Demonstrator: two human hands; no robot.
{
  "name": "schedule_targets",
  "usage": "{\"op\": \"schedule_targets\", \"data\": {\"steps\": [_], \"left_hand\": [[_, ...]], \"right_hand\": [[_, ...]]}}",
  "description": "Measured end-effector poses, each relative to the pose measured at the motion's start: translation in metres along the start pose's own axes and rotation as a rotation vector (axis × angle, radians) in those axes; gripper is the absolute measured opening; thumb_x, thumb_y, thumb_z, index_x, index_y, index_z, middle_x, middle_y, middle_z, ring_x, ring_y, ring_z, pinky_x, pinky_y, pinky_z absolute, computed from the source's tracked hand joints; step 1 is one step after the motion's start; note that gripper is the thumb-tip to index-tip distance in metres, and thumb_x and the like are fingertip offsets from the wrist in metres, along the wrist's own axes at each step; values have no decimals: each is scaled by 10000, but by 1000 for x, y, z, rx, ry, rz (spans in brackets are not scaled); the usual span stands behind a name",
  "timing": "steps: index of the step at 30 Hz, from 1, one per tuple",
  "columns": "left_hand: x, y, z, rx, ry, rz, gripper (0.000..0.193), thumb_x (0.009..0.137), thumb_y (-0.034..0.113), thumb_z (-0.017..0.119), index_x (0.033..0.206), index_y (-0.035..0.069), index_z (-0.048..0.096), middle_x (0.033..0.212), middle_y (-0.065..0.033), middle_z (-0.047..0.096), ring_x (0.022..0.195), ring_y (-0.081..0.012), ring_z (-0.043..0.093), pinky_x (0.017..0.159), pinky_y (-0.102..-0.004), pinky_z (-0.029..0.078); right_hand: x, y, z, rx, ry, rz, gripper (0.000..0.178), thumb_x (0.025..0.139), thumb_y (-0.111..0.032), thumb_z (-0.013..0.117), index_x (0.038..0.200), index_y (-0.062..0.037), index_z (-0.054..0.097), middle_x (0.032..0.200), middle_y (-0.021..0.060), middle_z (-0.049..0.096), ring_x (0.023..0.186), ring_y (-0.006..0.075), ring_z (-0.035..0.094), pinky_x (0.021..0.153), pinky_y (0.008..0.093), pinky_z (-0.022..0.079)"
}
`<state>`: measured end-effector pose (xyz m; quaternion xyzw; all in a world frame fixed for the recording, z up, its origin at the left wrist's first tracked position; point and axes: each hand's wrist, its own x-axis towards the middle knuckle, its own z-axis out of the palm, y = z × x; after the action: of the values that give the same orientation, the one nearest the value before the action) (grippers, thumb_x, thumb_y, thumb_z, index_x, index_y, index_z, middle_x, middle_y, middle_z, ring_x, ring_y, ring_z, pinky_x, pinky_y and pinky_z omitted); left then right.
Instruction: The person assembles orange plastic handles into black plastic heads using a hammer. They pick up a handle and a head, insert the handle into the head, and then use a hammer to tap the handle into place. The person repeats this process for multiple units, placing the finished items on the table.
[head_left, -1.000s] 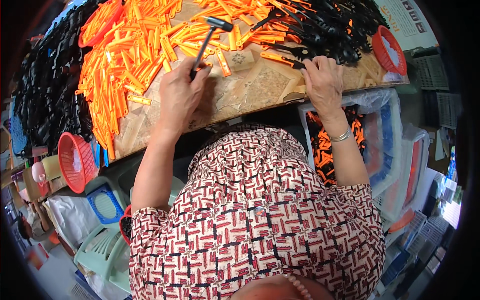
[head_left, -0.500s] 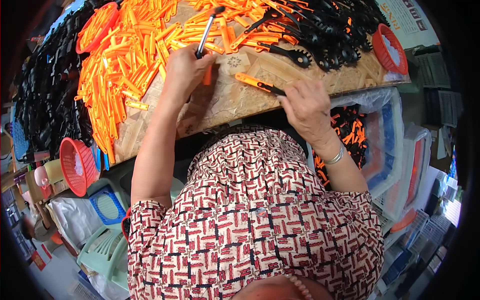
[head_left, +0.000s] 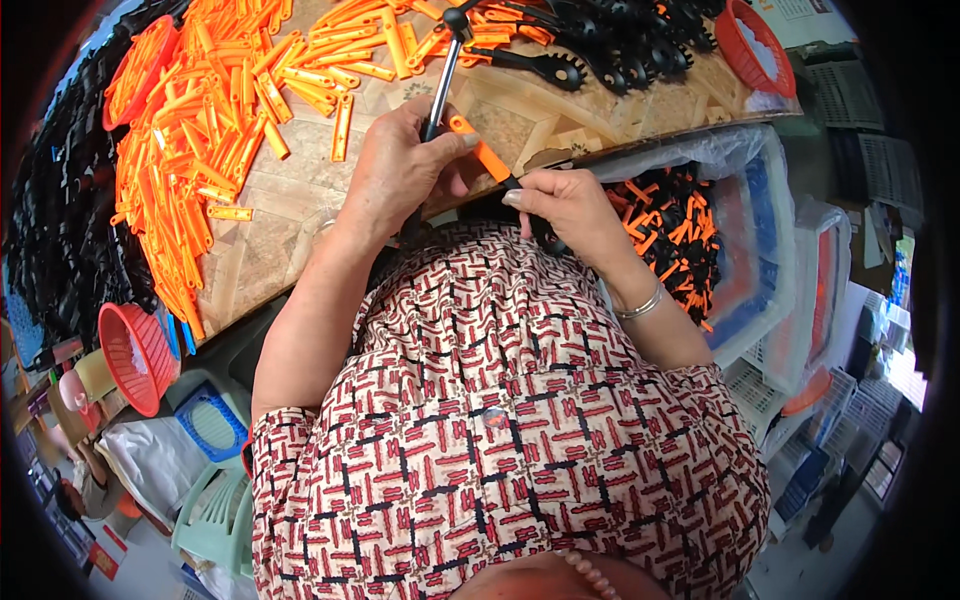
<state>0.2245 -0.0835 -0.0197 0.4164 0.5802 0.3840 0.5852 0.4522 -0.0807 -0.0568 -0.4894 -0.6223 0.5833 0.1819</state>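
My left hand (head_left: 400,165) is closed round the dark grip of a small hammer (head_left: 443,85), with a silver shaft and black head pointing away from me. My right hand (head_left: 572,212) pinches the black neck of a kitchen utensil with an orange handle (head_left: 485,155), at the table's near edge. The handle slants up toward my left hand, whose thumb lies close to its far end; whether they touch I cannot tell. The utensil's head is mostly hidden under my right hand. Beyond, a black slotted spoon (head_left: 555,68) lies on the table.
Loose orange handles (head_left: 190,150) cover the table's left side; black utensil heads (head_left: 630,65) pile at the back right. Red baskets (head_left: 140,358) (head_left: 755,48) stand at the edges. A plastic-lined crate (head_left: 755,245) beside my right arm holds black-and-orange pieces. Dark parts heap at far left.
My right hand has drawn the utensil nearer and to the left, and its handle now points at my left hand. The hammer has come slightly right. The view has shifted a little.
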Motion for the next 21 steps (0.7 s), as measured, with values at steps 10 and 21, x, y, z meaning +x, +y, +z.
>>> {"op": "schedule_targets", "data": {"steps": [10,21], "left_hand": [[8,0,8,132,69,-4,173,941,143,715,980,8,615,715,-49,676,501,-85,584,437,-229,424],[-8,-9,-3,614,236,340,336,942,160,713,1242,28,640,746,-34,639,586,-97,565,539,-266,464]], "right_hand": [[2,-4,-6,9,-83,102,218,961,-160,683,807,-8,712,666,8,660,604,47,566,597,200,426],[10,-23,-5,188,-82,266,375,986,-293,671,751,0,681,625,55,649,483,137,623,467,249,473]]}}
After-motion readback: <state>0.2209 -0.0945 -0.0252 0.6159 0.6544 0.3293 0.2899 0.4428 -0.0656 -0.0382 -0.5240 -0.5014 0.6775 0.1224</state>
